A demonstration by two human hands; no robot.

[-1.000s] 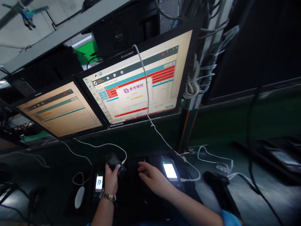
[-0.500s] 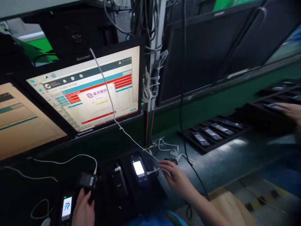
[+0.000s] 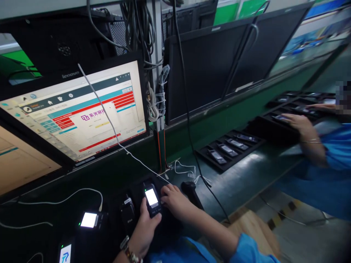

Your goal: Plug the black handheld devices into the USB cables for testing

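Note:
A black handset with a lit white screen (image 3: 151,198) stands in a dark cradle on the green bench. My left hand (image 3: 144,230) grips its lower end from below, fingers wrapped around it. Resting against the handset's right side, my right hand (image 3: 173,200) has its fingers curled where the white cable (image 3: 115,135) comes down to it. To the left sit a dark handset (image 3: 127,213) and two more with lit screens (image 3: 88,220), (image 3: 65,253).
Two lit monitors (image 3: 82,113) lean over the bench at left, dark monitors at centre. A black scanner (image 3: 192,191) lies right of my hand. Trays of handsets (image 3: 227,149) line the bench. At the right, a co-worker in blue reaches one hand (image 3: 297,122) into a tray.
The view swung right. My left hand left the handset at the far left and took hold of the lit one; my right hand moved from the cable beside it onto its right side.

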